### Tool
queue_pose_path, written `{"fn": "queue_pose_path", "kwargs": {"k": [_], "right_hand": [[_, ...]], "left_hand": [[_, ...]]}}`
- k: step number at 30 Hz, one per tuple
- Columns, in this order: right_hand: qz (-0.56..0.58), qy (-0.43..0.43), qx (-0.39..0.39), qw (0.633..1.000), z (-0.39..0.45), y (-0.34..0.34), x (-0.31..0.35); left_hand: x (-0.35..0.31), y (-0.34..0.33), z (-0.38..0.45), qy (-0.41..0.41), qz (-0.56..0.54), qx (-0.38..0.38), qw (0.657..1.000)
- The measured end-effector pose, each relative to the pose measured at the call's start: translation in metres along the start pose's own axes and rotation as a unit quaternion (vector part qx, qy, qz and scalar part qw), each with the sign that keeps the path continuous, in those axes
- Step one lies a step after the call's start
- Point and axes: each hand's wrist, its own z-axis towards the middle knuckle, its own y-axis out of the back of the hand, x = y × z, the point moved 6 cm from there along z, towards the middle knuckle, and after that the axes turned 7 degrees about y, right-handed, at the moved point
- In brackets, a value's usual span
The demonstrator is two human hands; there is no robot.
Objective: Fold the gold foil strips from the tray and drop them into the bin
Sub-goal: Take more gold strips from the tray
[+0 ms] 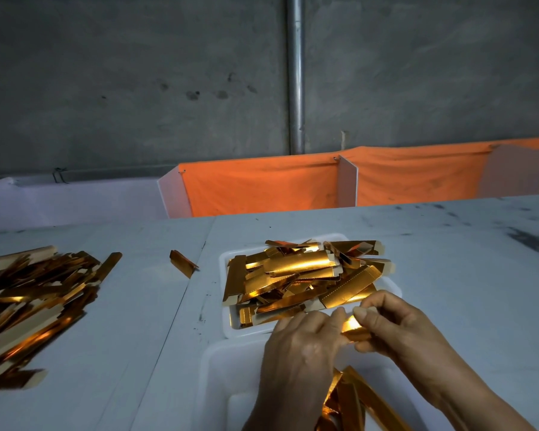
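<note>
step right now: folding, as far as I can judge. both my hands are on one gold strip [353,327], held just over the near edge of the white tray [339,237].

left hand [302,343]: fingers curled round the left end of the strip, knuckles up. I can't see the fingertips, so exactly how it pinches is hidden.

right hand [395,325]: thumb and forefinger pinching the right end, thumb on top. a tight pinch, nothing loose.

where the strip is: in the air between the two hands, only a short bright bit showing. can't tell if the crease is already set or half done.

tray: heaped with unfolded strips [302,275], criss-crossed, some hanging over the rim. plenty left, so I'd say the job is nowhere near finished.

bin: I reckon it's the white container [218,368] right under my wrists, with folded pieces [352,399] lying in it. short drop, which is nice.

how I'd do the fold well: keep both pinches close to the crease line, line up the edges before pressing, then run the thumb along it once. foil-faced card looks springy, so a soft fold may pop back open.

watch out for: my wrists sit near the overhanging strips, so an easy nudge could drag some off the tray.

other stuff: a big loose pile [28,300] off to the left and one stray piece [182,262] on the table [448,275]. leaving those alone.
</note>
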Motion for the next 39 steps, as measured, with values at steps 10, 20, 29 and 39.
{"fn": "queue_pose_path", "kwargs": {"k": [10,20,29,39], "right_hand": [[0.062,-0.043,-0.009,0.997,-0.001,0.001,-0.004],[0.212,-0.099,0.042,0.971,-0.004,0.0,0.0],[0.255,-0.104,0.042,0.961,-0.005,0.001,0.006],[0.194,-0.068,-0.008,0.979,-0.002,0.008,0.004]], "left_hand": [[-0.008,-0.009,-0.001,0.005,-0.023,0.033,0.999],[-0.003,-0.006,-0.004,0.045,-0.132,0.03,0.99],[0.005,-0.011,-0.003,0.127,-0.217,0.073,0.965],[0.013,-0.008,-0.003,0.201,-0.285,0.095,0.933]]}}
